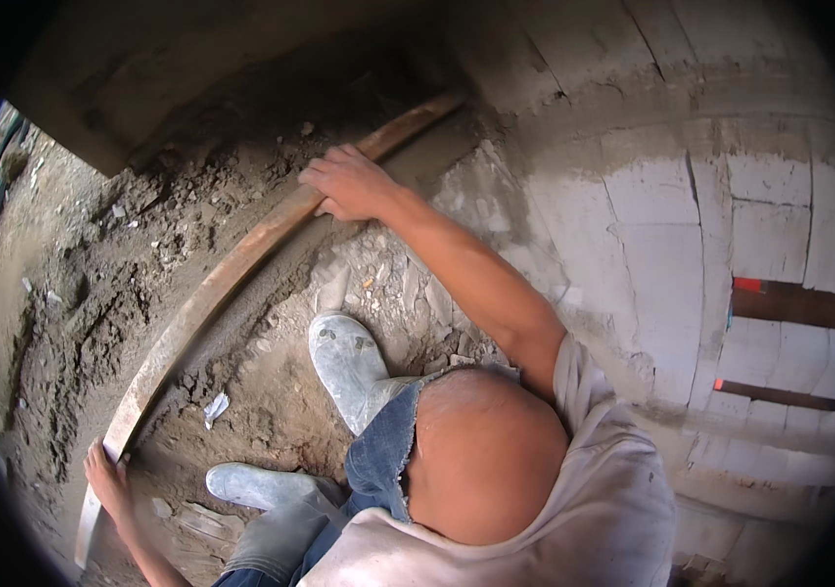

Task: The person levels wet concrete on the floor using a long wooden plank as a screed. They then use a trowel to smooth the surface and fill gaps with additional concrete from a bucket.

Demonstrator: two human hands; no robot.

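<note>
A long, narrow screed board [204, 284], smeared with mud or mortar, lies slantwise over wet grey-brown mortar [75, 342]; the fisheye view bends it. Toward its near left end my left hand [109, 481] is closed on the edge, fingers over the top. Farther up, my right hand [347, 183] grips it from above, with the arm stretched out. The far end of the board runs into shadow beside the wall. Both palms are hidden.
My muddy grey boots [347, 357] stand on rough ground with rubble and a pale scrap [216, 409]. A pale block wall [657, 264] with mortar smears and slot-like openings rises at the right. A dark slab-like edge [94, 137] overhangs the far left.
</note>
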